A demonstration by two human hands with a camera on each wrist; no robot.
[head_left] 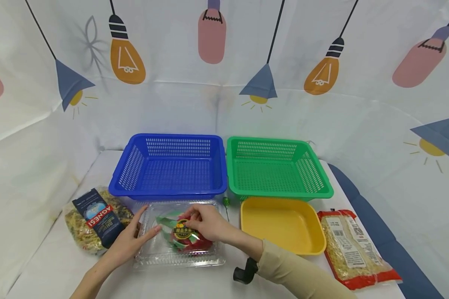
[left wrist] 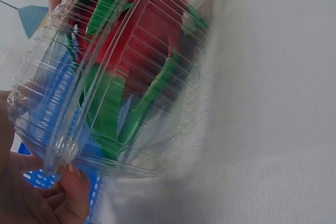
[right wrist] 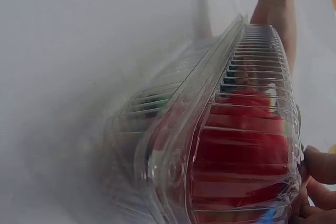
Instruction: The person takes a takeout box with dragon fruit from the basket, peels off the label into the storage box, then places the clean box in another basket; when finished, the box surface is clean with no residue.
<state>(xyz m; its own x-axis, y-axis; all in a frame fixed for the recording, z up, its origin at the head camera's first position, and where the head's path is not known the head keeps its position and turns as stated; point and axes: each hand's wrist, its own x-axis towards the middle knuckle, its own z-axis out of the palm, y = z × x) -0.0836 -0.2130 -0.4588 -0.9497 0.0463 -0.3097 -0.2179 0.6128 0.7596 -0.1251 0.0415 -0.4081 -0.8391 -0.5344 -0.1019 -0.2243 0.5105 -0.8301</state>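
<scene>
A clear plastic clamshell box [head_left: 164, 255] stands closed at the front of the table. Inside lies a red dragon fruit [head_left: 196, 246] with green scales. On the lid is a round black-and-gold sticker [head_left: 182, 233]. My left hand [head_left: 129, 241] holds the box's left side, thumb on the lid and a finger at the rim corner, as the left wrist view shows. My right hand [head_left: 209, 224] reaches over the lid, its thumb and index finger pinched together at the sticker's upper right edge. In the right wrist view its fingertips [right wrist: 315, 163] touch the lid.
A blue basket [head_left: 168, 197] and a green basket [head_left: 280, 195] stand behind the box. To the right are a yellow tray [head_left: 284, 226] and a red-edged noodle bag [head_left: 353, 249]. An Agnesi pasta bag [head_left: 97, 220] lies left. A small green-headed item [head_left: 226, 202] lies behind.
</scene>
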